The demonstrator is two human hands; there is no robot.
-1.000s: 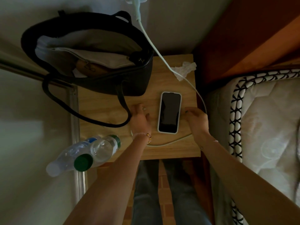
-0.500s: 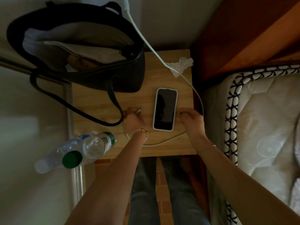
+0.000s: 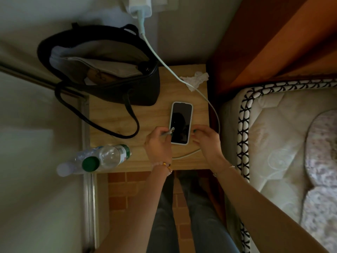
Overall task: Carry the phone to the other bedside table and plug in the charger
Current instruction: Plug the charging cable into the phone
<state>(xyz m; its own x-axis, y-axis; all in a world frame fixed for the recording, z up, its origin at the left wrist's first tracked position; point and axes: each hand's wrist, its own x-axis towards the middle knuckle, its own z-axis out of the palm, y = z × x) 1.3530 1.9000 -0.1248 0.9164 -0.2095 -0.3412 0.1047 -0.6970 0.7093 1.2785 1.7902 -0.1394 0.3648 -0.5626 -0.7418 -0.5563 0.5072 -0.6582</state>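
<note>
A phone (image 3: pixel 181 119) in a pale case lies screen up on the wooden bedside table (image 3: pixel 116 115). My left hand (image 3: pixel 158 145) pinches the charger cable's plug end (image 3: pixel 170 132), whose tip is over the phone's lower left corner. My right hand (image 3: pixel 207 141) grips the phone's lower right edge with its fingertips. The white cable (image 3: pixel 164 64) runs from a wall adapter (image 3: pixel 140 6) across the table, loops off the right edge and comes back along the front edge to my left hand.
A black handbag (image 3: pixel 102 70) stands open at the table's back left, its strap lying on the top. Two plastic bottles (image 3: pixel 102 158) lie at the front left corner. A crumpled tissue (image 3: pixel 196 79) sits at the back right. A mattress (image 3: pixel 284 143) borders the table's right side.
My left hand picked up the cable's plug end from the table and brought it right, over the phone's lower corner. My right hand stayed at the phone's right edge.
</note>
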